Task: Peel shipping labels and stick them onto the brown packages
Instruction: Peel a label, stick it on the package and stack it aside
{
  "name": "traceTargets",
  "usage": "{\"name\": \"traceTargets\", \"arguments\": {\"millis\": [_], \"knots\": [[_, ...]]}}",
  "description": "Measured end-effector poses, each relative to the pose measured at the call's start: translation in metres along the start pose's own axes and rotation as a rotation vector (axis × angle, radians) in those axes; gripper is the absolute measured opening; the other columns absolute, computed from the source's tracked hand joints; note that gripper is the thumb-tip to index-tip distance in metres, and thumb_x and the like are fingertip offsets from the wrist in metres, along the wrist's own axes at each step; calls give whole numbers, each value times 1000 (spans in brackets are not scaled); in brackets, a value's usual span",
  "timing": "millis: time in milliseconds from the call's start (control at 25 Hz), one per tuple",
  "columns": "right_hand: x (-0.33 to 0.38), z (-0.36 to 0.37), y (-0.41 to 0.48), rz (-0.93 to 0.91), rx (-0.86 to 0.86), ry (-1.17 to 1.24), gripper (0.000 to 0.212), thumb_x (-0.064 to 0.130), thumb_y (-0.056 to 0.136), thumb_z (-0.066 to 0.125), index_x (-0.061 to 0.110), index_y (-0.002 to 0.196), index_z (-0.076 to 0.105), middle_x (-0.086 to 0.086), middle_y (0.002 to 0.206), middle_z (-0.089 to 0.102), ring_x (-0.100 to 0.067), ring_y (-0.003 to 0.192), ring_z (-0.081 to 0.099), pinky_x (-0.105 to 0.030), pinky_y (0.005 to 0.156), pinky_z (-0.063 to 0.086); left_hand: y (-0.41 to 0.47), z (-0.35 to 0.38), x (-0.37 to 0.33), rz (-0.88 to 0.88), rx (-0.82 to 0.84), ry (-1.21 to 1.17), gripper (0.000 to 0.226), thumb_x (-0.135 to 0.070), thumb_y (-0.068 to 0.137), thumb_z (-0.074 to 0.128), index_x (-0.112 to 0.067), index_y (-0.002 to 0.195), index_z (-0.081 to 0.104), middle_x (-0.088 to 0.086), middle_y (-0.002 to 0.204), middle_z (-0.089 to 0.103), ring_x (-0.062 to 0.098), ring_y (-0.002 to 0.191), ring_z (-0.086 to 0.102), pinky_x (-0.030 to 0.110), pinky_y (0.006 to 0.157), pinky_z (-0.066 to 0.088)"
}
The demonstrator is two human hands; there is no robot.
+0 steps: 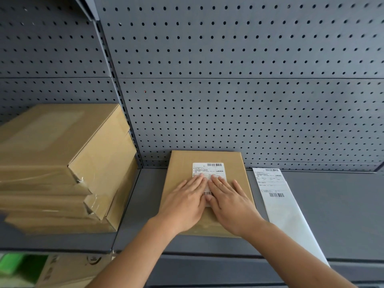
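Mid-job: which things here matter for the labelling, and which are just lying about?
Job: brown package; label on it, pressed by left hand and right hand; label sheet; stacked brown packages.
Lying about: carton lower left; green item beside it.

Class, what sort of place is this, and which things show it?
Probably a packing or shipping stockroom: grey pegboard shelving, a stack of brown packages, and a shipping label on another package.

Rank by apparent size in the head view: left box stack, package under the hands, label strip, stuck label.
1. box stack (maybe nearer, so inflated)
2. package
3. label strip
4. stuck label, partly covered
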State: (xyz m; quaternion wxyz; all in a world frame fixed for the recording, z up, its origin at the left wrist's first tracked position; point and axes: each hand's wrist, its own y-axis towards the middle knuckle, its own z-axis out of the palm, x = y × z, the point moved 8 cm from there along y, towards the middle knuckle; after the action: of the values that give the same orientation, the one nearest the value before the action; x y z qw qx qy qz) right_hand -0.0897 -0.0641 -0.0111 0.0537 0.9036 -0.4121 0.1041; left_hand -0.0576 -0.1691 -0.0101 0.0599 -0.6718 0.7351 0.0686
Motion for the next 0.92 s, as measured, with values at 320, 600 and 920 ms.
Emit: {"name": "traceTargets", "arguments": {"millis": [320,600,920], "knots": [[-25,-5,-17,95,-15,12,91,66,82,-8,24,159,15,11,166,7,-4,152,0,-38,123,-4,-10,0,17,-116,49,-28,60,-44,110,15,-19,163,3,-6,171,-1,4,156,-3,31,129,2],[-22,-10,-37,92,-29,28,85,65,87,-4,23,159,14,11,166,5,-4,152,-2,-36,124,-5,-33,-10,9,-116,10,-66,61,-45,110,15,-20,163,1,-7,171,-6,2,155,-7,28,127,-4],[18,6,-60,-73,-1,-43,63,54,104,11,24,159,7,12,163,-2,-3,150,-9,-35,122,-10,-62,6,-23,-1,59,13,62,-49,106,5,-23,162,-3,-12,168,-12,-1,153,-13,32,129,0]]}}
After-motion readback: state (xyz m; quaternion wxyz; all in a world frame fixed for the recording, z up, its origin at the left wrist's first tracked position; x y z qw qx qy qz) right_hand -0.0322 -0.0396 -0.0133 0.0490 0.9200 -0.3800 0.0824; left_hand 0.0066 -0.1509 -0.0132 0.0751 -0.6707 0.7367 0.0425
